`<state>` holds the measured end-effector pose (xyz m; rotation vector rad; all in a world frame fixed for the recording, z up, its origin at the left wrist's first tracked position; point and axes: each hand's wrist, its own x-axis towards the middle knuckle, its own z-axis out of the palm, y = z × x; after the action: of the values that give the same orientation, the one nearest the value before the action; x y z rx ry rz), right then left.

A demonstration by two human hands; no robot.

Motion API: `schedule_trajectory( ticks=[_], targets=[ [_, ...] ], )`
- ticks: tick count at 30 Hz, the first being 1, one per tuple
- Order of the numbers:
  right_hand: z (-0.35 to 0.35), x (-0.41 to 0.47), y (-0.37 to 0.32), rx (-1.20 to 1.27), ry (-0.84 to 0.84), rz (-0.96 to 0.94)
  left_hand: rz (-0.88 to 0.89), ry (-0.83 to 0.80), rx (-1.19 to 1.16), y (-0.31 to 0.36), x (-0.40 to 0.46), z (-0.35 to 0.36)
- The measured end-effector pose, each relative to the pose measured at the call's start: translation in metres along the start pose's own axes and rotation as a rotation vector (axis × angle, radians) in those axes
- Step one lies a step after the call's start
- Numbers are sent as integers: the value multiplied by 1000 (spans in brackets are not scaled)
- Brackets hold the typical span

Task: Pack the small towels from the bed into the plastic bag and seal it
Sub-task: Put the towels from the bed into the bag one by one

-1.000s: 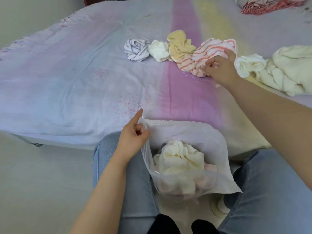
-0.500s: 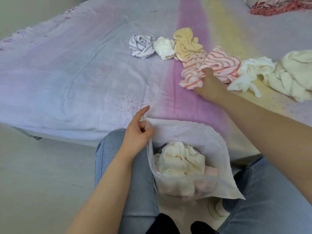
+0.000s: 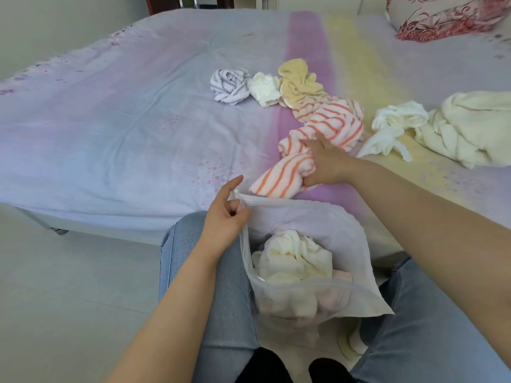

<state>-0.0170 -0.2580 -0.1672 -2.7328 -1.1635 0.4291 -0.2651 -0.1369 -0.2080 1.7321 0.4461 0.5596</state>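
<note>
Your left hand (image 3: 225, 219): fingers pinched shut on the left rim of the translucent zip-top plastic bag (image 3: 312, 225), index finger sticking out. The bag stands open between your knees against the edge of the pastel-sheeted bed (image 3: 110, 128), with a cream terry towel (image 3: 293, 257) bunched inside.

On the bed: grey-striped white towel (image 3: 228, 85); small white towel (image 3: 264, 89) touching it; tan-yellow towel (image 3: 300, 84) next.

Your right hand (image 3: 326, 161): closed around the orange-striped white towel (image 3: 326, 125), which trails toward the bag's mouth.

Further right: crumpled white cloth (image 3: 392, 128), then a large cream towel (image 3: 470, 125).
</note>
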Motion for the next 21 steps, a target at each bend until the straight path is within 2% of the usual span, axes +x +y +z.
schedule_trajectory(
  ticks=[2,6,9,14,16,18,19,21],
  targets=[
    [9,10,14,192,14,-23,-7,0,-3,1,-2,-1],
    [3,1,6,522,165,-4,-17,-6,-4,2,-3,-2],
    [-14,-23,-5,760,220,-87,-17,-10,-11,4,-4,-3],
    [-49,-113,-46,949,50,-397,-26,-21,-9,-2,-3,-5],
    [-44,-144,-58,1058,46,-444,8,-74,-31,1,-6,-5],
    [-20,-156,-59,921,86,-311,61,-114,-55,2,-10,-5],
    [-3,-155,-56,690,103,-232,59,-110,-64,2,-12,-4],
    [30,-151,-45,32,102,-200,23,-117,-80,-1,-14,-5]
  ],
)
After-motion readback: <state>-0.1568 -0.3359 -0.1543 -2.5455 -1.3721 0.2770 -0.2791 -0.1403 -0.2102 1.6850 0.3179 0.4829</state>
